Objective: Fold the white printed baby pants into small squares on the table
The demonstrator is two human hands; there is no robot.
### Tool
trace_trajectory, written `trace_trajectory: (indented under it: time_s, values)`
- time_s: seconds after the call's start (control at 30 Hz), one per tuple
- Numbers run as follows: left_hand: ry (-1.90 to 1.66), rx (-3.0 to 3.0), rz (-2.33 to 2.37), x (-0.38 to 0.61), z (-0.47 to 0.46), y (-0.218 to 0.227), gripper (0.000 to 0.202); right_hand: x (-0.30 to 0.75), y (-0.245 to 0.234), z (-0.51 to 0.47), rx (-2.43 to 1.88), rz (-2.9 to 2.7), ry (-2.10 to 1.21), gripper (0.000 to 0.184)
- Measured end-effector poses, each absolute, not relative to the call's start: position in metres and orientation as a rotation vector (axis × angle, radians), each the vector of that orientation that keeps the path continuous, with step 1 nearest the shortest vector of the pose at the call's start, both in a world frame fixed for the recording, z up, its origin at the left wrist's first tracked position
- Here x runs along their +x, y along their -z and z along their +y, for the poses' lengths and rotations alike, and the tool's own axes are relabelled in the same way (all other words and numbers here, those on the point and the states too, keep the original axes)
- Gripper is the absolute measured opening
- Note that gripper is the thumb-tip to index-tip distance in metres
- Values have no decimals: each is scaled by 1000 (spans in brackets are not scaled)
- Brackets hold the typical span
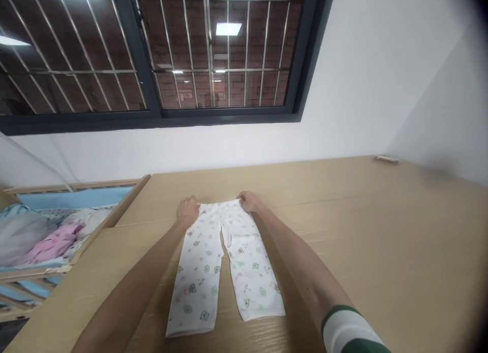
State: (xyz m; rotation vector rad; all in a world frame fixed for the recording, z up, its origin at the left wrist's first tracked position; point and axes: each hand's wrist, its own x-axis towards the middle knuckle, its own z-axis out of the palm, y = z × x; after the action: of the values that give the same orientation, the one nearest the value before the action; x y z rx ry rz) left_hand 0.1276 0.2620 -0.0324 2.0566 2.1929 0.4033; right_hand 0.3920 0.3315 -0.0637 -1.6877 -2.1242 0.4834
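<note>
1. The pants (223, 271) lie flat on the counter (381, 231) — legs pointing toward the person.
2. The left hand (188, 210) and right hand (249, 200) each grip a waistband corner, fingers curled shut on it.
3. A crib (76, 186) stands left.

The trousers (221, 264) are white with small green, pink and dark printed motifs, the desk (381, 231) is pale tan wood grain, the sleeve cuff (348, 332) is green with a white stripe, and the crib (57, 226) holds pink, grey and light blue fabrics.
</note>
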Motion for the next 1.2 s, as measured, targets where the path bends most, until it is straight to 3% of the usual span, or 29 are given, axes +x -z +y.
trace_trajectory:
  time_s: [0.2,0.3,0.4,0.47,0.57,0.67,0.83,1.0,1.2]
  values:
    - [-246,2309,1637,217,168,20,30,394,54,345,-1768,-2114,-559,18]
    - [-44,2325,1291,264,107,30,53,393,55,347,-1789,-2104,-555,19]
    - [140,2470,1147,291,70,37,63,392,58,345,-1794,-2089,-532,19]
    - [178,2483,1164,297,63,38,59,392,60,343,-1789,-2075,-526,19]
    - [153,2424,1171,291,64,34,38,391,58,339,-1765,-2039,-535,16]
    - [-12,2268,1114,274,66,28,23,389,50,336,-1713,-1998,-553,15]
    - [-339,1699,948,226,51,28,31,368,26,336,-1630,-1933,-584,19]
    - [-500,1530,1098,174,25,29,38,323,10,336,-1598,-1870,-598,24]
    - [-454,1882,1645,132,3,19,36,257,22,328,-1619,-1832,-590,27]
